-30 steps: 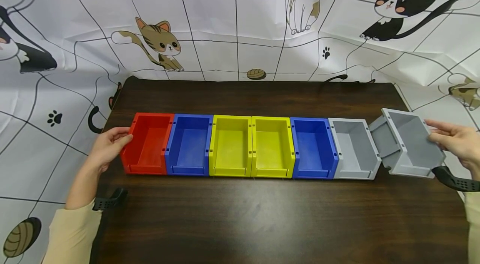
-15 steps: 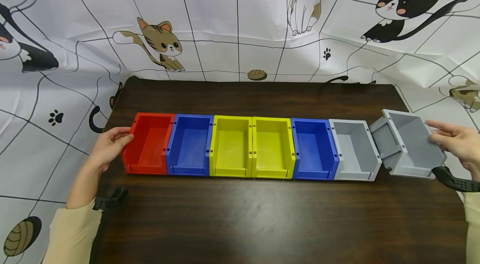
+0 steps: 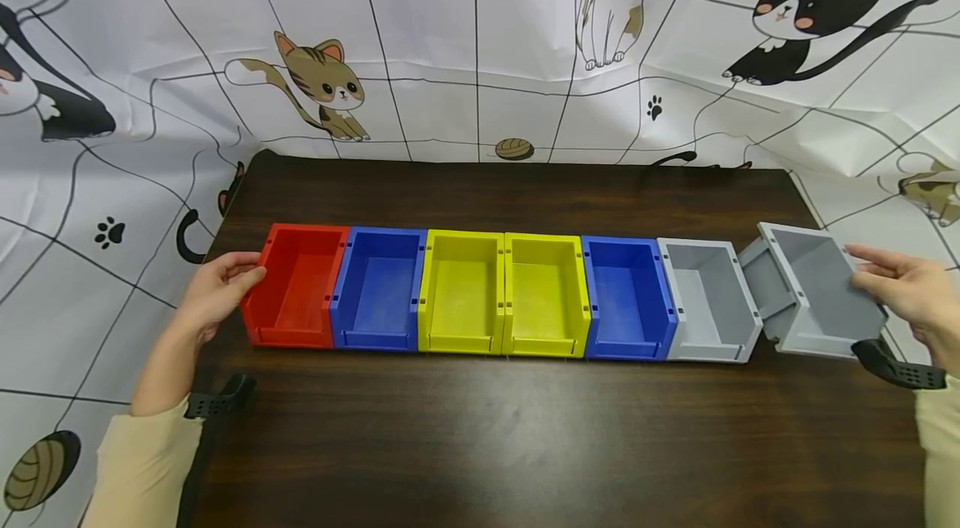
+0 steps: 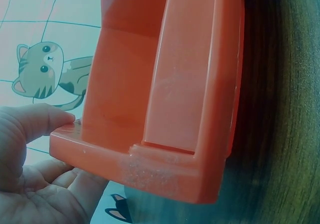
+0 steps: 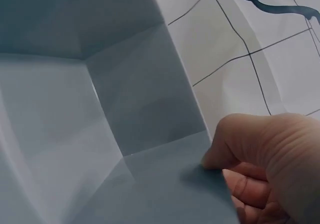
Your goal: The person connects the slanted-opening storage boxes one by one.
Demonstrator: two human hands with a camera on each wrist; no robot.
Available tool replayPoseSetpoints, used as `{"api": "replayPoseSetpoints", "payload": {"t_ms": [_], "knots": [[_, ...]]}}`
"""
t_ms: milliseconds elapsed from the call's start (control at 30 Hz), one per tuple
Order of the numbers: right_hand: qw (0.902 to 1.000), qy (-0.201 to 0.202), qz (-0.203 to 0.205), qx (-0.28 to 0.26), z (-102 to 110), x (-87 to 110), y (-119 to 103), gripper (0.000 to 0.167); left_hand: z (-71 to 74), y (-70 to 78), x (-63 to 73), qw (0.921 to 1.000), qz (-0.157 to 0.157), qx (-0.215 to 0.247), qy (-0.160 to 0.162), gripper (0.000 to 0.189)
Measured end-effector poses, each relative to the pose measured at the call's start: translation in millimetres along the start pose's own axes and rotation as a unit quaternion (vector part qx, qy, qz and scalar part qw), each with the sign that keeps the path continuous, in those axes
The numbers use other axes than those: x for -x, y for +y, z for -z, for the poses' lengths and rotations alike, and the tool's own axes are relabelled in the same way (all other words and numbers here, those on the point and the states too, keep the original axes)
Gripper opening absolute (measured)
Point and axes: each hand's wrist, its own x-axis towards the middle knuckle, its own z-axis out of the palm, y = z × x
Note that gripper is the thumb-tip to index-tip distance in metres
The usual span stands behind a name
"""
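A red storage bin [image 3: 303, 286] stands at the left end of a row of bins. My left hand [image 3: 213, 295] pinches its left rim; in the left wrist view the thumb [image 4: 47, 120] lies on the rim with fingers underneath. At the row's right end, a grey storage bin [image 3: 817, 282] is tilted, its left side raised against the neighbouring grey bin [image 3: 708, 295]. My right hand [image 3: 907, 295] grips its right wall. The right wrist view shows the thumb [image 5: 222, 149] on the wall's inner side and curled fingers outside it.
Between the end bins stand a blue bin [image 3: 378, 286], a yellow bin [image 3: 462, 286], another yellow bin [image 3: 546, 286] and a second blue bin [image 3: 626, 295], side by side on the dark wooden table [image 3: 480, 436]. A white cat-print cloth [image 3: 420, 28] hangs behind and at the sides.
My right hand and the tilted grey bin have shifted slightly left, and the bin leans a little less. My left hand and the other bins look unchanged.
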Motion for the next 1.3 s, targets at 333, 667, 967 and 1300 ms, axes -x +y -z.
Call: {"api": "replayPoseSetpoints", "payload": {"t_ms": [333, 667, 967, 1300], "knots": [[0.9990, 0.041, 0.000, 0.017, -8, 1.0, -5, 0.048, 0.6, -1.5, -1.2, 1.0000, 0.002, 0.008, -0.003, 0.048], [0.9987, 0.045, 0.016, 0.020, 1, -23.3, 73, 0.048, 0.1, 0.6, -0.4, 1.0000, -0.001, 0.003, 0.003, 0.048], [0.9967, 0.041, -0.002, 0.071, -10, -0.7, 24, 0.061, -0.6, 0.0, -0.9, 1.0000, 0.001, 0.000, 0.004, 0.048], [0.9713, -0.066, 0.003, 0.229, -25, 8.9, -40, 0.093, 0.9, 0.1, 0.3, 1.0000, 0.007, 0.000, 0.001, 0.049]]}}
